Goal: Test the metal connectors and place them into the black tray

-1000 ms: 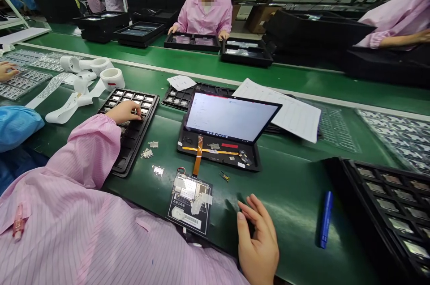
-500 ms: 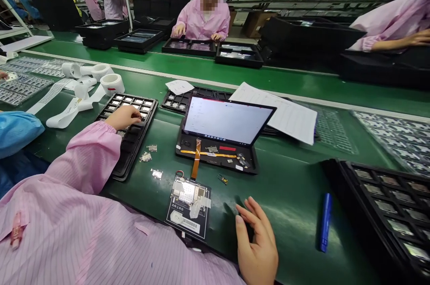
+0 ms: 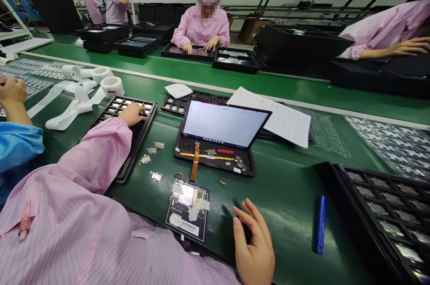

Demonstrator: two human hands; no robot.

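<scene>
My left hand (image 3: 132,114) reaches over a black compartment tray (image 3: 149,119) of small metal parts. Its fingers are bent down onto the far rows, and what they pinch is hidden. My right hand (image 3: 253,242) lies on the green mat with its fingers loosely stretched, holding nothing. Between the hands lies a circuit board on a black plate (image 3: 187,206). An orange flex cable (image 3: 194,165) joins it to an open black base (image 3: 215,159), where a tablet with a lit screen (image 3: 225,123) is propped up. A few loose metal parts (image 3: 151,151) lie beside the tray.
A blue pen (image 3: 320,224) lies right of my right hand, before a large black parts tray (image 3: 386,213). Paper sheets (image 3: 278,117) and another tray (image 3: 181,102) sit behind the tablet, white tape rolls (image 3: 110,86) far left. A co-worker's blue sleeve (image 3: 16,142) is at my left; others work across the belt.
My left hand has slid farther up the tray to its far rows. The view has tilted up a little. My right hand stays on the mat. The co-worker's hand at left has risen.
</scene>
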